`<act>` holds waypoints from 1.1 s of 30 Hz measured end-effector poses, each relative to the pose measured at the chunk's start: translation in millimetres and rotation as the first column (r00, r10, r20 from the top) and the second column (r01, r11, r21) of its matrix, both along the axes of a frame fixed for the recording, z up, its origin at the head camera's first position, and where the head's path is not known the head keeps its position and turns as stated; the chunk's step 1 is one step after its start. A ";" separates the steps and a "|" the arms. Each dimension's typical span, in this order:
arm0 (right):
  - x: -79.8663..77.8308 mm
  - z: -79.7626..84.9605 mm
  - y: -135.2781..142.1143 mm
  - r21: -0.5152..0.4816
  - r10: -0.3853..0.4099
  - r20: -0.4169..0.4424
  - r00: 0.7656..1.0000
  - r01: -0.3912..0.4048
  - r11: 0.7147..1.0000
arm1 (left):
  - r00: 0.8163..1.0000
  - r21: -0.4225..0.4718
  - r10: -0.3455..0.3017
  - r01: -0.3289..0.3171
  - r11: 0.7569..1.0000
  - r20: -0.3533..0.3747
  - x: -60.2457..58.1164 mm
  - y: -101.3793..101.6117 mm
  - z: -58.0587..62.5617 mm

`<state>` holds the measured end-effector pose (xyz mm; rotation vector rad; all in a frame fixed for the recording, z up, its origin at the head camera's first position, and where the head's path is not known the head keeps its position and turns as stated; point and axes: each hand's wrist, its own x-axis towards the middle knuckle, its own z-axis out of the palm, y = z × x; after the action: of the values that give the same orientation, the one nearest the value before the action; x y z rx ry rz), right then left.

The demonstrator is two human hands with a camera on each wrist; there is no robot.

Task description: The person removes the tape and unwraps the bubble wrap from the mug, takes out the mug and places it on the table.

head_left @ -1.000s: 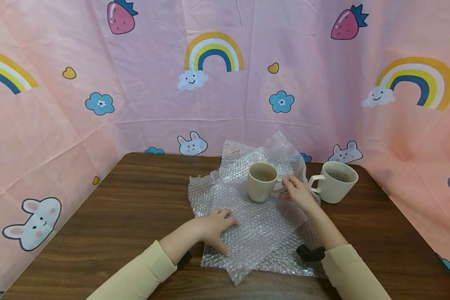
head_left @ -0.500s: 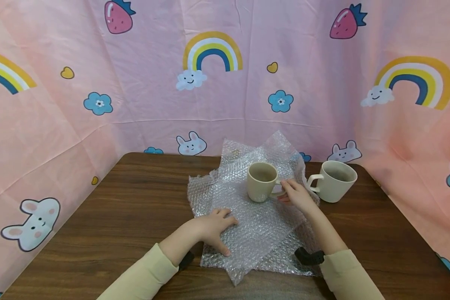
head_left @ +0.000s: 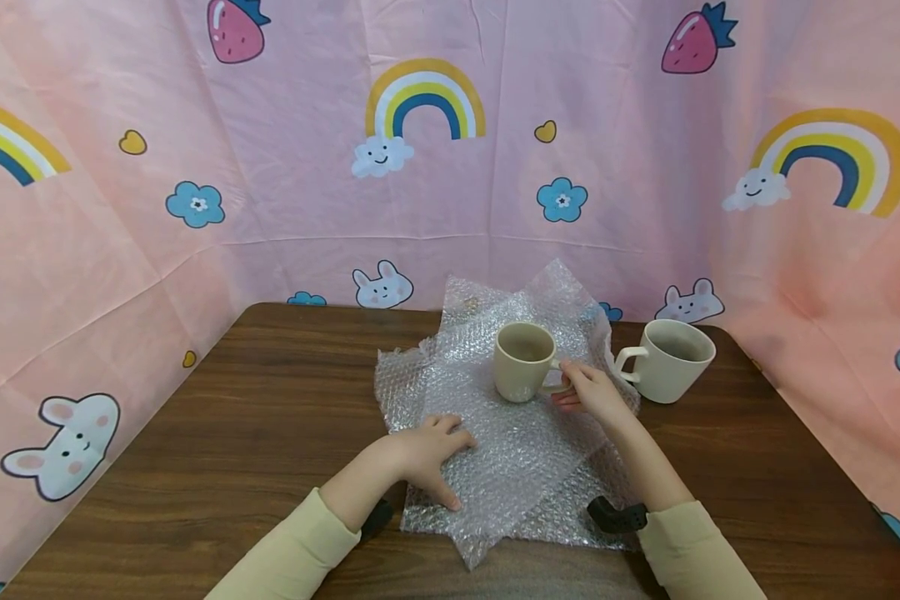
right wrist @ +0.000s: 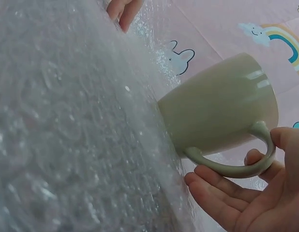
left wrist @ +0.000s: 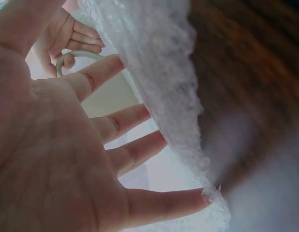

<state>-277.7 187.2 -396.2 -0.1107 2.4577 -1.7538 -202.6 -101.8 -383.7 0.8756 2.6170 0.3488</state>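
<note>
A beige mug [head_left: 521, 371] stands upright on layered sheets of bubble wrap [head_left: 502, 467], its handle turned to the right. My right hand [head_left: 591, 392] holds that handle; in the right wrist view the thumb and a finger pinch the handle [right wrist: 231, 170] while other fingers reach beneath it. Spread over the left part of the bubble wrap, my left hand [head_left: 429, 460] touches it with straight fingertips. The left wrist view shows those fingers [left wrist: 154, 205] along the edge of the wrap, the mug behind them.
Right of the wrap, a larger off-white mug [head_left: 675, 362] stands on the brown wooden table [head_left: 270, 417], handle facing left. A pink printed curtain [head_left: 307, 150] hangs behind the table and along both sides. Black straps with camera mounts [head_left: 617, 515] sit at the wrists.
My right hand has shifted very slightly left on the handle, closer to the mug. The mug, the bubble wrap and my left hand stay in place.
</note>
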 end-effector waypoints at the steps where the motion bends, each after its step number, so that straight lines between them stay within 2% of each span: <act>1: 0.3 0.0 -0.2 -0.006 -0.002 0.002 1.000 0.002 1.000 | 1.000 0.000 0.001 -0.001 1.000 0.001 -0.1 -0.1 0.0; 9: 1.7 0.5 -5.2 -0.054 -0.088 0.031 0.996 0.090 0.994 | 1.000 -0.001 0.006 -0.006 1.000 -0.003 -1.4 -1.7 -2.5; 14: 4.1 -0.7 -8.3 -0.074 -0.130 0.019 0.991 0.131 0.989 | 1.000 -0.002 0.007 -0.007 1.000 -0.010 -2.0 -2.1 -5.1; 22: 4.8 -1.4 -9.6 -0.093 -0.161 0.009 0.987 0.161 0.983 | 1.000 0.002 0.012 -0.012 1.000 -0.010 -1.5 -2.4 -4.5; 33: 8.5 2.2 -9.2 -0.077 -0.156 0.016 0.988 0.157 0.985 | 1.000 0.009 0.007 -0.007 1.000 -0.007 -1.7 -2.8 -4.8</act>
<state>-269.2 178.0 -393.9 0.0861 2.4511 -1.9082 -204.3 -104.7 -388.5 0.8725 2.6277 0.3596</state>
